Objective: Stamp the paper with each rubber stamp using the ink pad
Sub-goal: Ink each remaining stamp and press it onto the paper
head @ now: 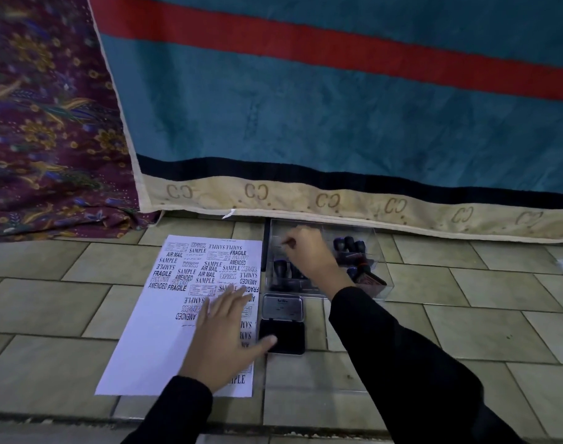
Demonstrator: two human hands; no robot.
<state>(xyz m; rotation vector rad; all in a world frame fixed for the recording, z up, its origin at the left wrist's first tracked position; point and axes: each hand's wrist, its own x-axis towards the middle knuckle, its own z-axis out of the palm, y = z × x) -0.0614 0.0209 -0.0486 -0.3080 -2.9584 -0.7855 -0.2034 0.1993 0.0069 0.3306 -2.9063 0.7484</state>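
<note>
The paper (164, 315) lies flat on the tiled floor (49, 299). Its upper half and right margin carry many impressions (SAMPLE, FRAGILE, AIR MAIL, AMENDED, EXPRESS among the legible ones); the lower left area is blank. Judged from this coverage, the task is well advanced, with room left for more impressions.

The left hand (224, 341) rests palm down on the lower right part of the paper, fingers spread and flat, grasping nothing; its thumb reaches toward the ink pad (283, 338). The ink pad sits just beside the paper's right edge, lid (282, 307) folded back, dark pad surface exposed.

The right hand (305, 254) is inside the clear plastic case (379, 261) beyond the ink pad, fingers curled together near the far compartment. Whether it has hold of anything cannot be told. Several dark-handled rubber stamps (350, 245) stand in the case; one stamp (368, 278) lies tilted at its near right.

Whether every stamp has been used cannot be confirmed from this view.
</note>
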